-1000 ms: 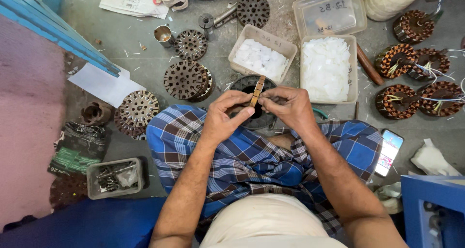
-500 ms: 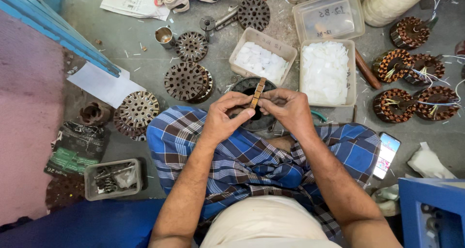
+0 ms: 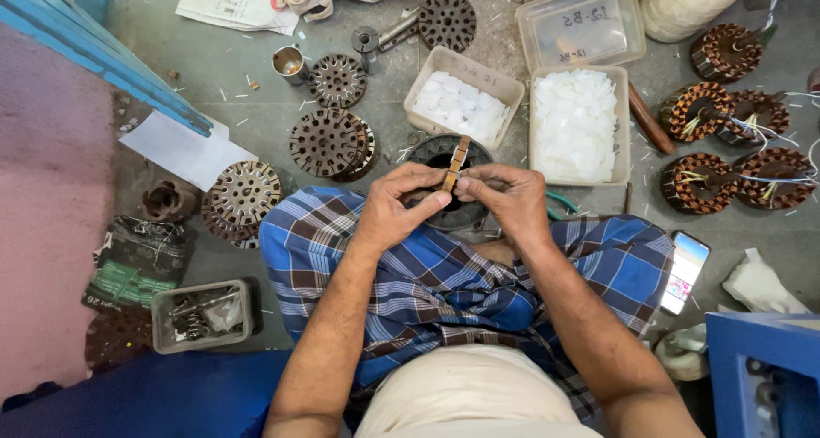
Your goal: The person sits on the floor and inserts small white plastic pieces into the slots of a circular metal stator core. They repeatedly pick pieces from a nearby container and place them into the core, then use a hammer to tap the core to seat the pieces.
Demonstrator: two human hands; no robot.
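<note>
This is a small workshop where motor parts get fixed. A person sits on the grey concrete floor with work spread all around. Round metal motor cores with slots lie on one side. Rings wound with copper wire lie on the other. Plastic tubs of little white pieces and a small box of metal bits sit close by.

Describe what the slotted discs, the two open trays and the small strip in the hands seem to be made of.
Slotted discs: dark stacked sheet metal, probably steel, dull and rusty-looking. Trays: translucent plastic, matte, holding white flakes. Strip, pinched by left hand and right hand: tan and segmented, perhaps wood or fibreboard.
</note>
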